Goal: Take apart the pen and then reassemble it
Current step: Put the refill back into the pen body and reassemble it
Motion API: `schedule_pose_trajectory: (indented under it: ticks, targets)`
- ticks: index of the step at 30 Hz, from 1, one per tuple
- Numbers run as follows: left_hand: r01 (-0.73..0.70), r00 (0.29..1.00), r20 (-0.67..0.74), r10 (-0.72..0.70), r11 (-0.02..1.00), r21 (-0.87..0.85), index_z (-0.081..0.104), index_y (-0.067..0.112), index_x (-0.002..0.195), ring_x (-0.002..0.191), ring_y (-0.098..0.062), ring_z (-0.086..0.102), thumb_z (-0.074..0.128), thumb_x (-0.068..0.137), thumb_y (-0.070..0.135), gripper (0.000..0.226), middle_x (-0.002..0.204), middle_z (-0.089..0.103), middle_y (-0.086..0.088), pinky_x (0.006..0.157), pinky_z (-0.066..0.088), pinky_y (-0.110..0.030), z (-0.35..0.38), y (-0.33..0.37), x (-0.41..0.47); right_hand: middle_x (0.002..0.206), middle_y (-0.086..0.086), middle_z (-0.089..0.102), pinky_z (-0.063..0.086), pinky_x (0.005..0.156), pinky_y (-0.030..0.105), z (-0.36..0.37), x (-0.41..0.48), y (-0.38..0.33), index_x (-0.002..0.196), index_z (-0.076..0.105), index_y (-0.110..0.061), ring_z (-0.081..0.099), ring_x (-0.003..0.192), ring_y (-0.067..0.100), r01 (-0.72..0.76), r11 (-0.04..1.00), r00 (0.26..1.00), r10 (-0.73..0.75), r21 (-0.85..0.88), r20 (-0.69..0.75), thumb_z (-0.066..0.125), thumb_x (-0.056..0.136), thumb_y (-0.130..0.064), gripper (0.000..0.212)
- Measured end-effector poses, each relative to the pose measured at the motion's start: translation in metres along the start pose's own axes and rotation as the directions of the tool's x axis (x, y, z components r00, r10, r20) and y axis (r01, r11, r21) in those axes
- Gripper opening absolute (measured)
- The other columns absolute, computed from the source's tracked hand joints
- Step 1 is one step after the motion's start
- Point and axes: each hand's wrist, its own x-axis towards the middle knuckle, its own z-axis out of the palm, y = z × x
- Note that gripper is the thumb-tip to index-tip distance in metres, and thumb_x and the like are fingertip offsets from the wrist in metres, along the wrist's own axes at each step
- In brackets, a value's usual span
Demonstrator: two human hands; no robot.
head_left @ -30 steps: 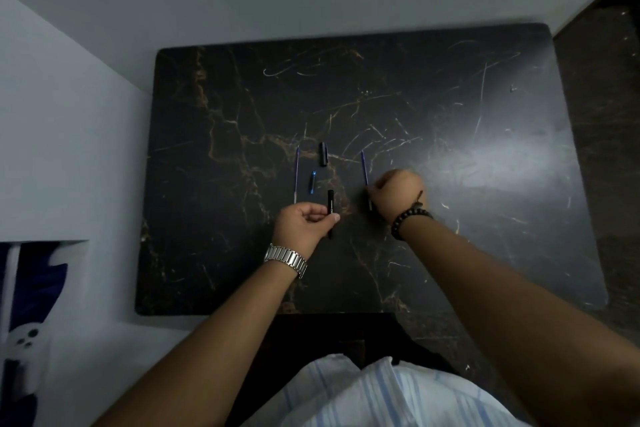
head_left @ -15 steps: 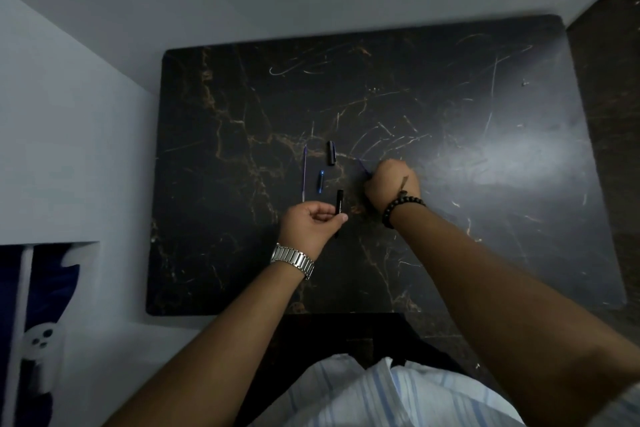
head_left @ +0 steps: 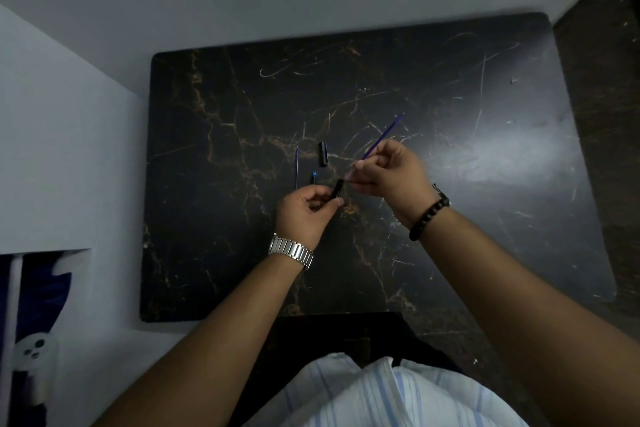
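Hands hold parts: left hand (head_left: 306, 210) black barrel (head_left: 337, 189), right hand (head_left: 388, 172) blue refill (head_left: 382, 137).

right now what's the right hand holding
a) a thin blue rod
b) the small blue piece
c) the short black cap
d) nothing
a: the right hand pinches a thin blue rod that sticks up past the fingers, while the black cap and small blue piece lie on the table.

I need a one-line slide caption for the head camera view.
Left hand holds a black pen barrel; right hand brings a blue refill toward it above the marble table.
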Motion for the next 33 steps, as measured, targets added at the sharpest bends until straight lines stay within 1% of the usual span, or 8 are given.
schedule_pose_trajectory:
  ticks: [10,14,17,22,26,28,31,33]
  targets:
    - [-0.029,1.0,-0.009,0.029,1.0,0.012,0.072,0.028,0.085,0.067,0.004,0.068,0.083,0.077,0.012,0.021,0.076,0.071,0.014,0.065,0.055,-0.015,0.003,0.002,0.0,0.091,0.023,0.073,0.064,0.078,0.047,0.007,-0.004,0.003,0.093,0.058,-0.008,0.076,0.085,0.031,0.067,0.966,0.995,-0.084,-0.25,-0.056,0.067,0.089,0.001,0.014]
    - [-0.028,1.0,0.002,0.027,0.999,0.02,0.074,0.026,0.089,0.07,0.005,0.068,0.083,0.077,0.014,0.019,0.079,0.072,0.014,0.066,0.055,-0.013,0.004,0.0,-0.001,0.086,0.007,0.072,0.063,0.074,0.035,0.007,-0.002,0.004,0.09,0.065,-0.011,0.073,0.082,0.019,0.156,0.789,0.98,-0.2,-0.594,-0.008,0.074,0.085,-0.007,0.011]
    - [-0.025,1.0,-0.001,0.026,0.999,0.035,0.076,0.019,0.095,0.072,0.006,0.068,0.083,0.078,0.016,0.018,0.081,0.072,0.012,0.067,0.054,-0.011,0.006,-0.002,0.001,0.08,-0.006,0.068,0.051,0.066,0.021,0.008,-0.002,0.006,0.083,0.068,-0.014,0.065,0.075,0.004,0.174,0.653,0.976,-0.216,-0.737,0.039,0.077,0.083,-0.012,0.009]
    - [-0.007,1.0,0.0,0.007,0.998,0.063,0.077,0.015,0.101,0.077,0.003,0.07,0.08,0.08,0.014,0.021,0.087,0.076,0.004,0.069,0.055,-0.013,0.008,-0.009,0.002,0.086,-0.01,0.069,0.053,0.068,0.015,0.009,-0.007,0.006,0.09,0.069,-0.023,0.066,0.079,0.001,0.191,0.638,0.978,-0.189,-0.746,0.089,0.082,0.08,-0.018,0.017]
    - [0.019,1.0,-0.016,-0.019,1.0,0.02,0.078,0.018,0.098,0.082,-0.007,0.074,0.081,0.079,0.016,0.019,0.09,0.078,0.003,0.077,0.059,-0.026,0.006,-0.015,0.0,0.101,-0.002,0.07,0.059,0.082,0.026,0.003,0.0,0.007,0.105,0.067,-0.029,0.07,0.092,0.011,0.151,0.772,0.987,-0.079,-0.618,0.142,0.078,0.081,-0.011,0.032]
    - [0.049,0.998,-0.042,-0.049,0.999,0.004,0.076,0.026,0.093,0.08,-0.006,0.074,0.081,0.079,0.015,0.018,0.086,0.077,0.006,0.077,0.06,-0.027,0.002,-0.019,-0.003,0.101,-0.004,0.07,0.059,0.082,0.025,-0.001,0.01,0.012,0.108,0.068,-0.025,0.068,0.092,0.008,0.08,0.789,0.996,-0.049,-0.609,0.068,0.072,0.086,-0.008,0.028]
    - [0.069,0.995,-0.071,-0.069,0.998,-0.009,0.073,0.033,0.087,0.078,-0.005,0.073,0.082,0.079,0.013,0.023,0.083,0.075,0.012,0.075,0.061,-0.028,-0.005,-0.029,-0.007,0.093,-0.003,0.07,0.058,0.073,0.026,0.006,0.029,0.024,0.099,0.072,-0.017,0.067,0.083,0.009,-0.046,0.71,0.994,-0.039,-0.702,-0.105,0.068,0.09,-0.015,0.01]
    - [0.074,0.994,-0.082,-0.075,0.997,-0.015,0.072,0.034,0.084,0.076,-0.004,0.073,0.082,0.078,0.011,0.026,0.081,0.074,0.013,0.074,0.06,-0.027,-0.009,-0.035,-0.011,0.085,0.0,0.069,0.057,0.069,0.029,0.02,0.046,0.035,0.089,0.073,-0.013,0.066,0.076,0.014,-0.083,0.586,0.989,-0.048,-0.806,-0.137,0.071,0.089,-0.024,0.011]
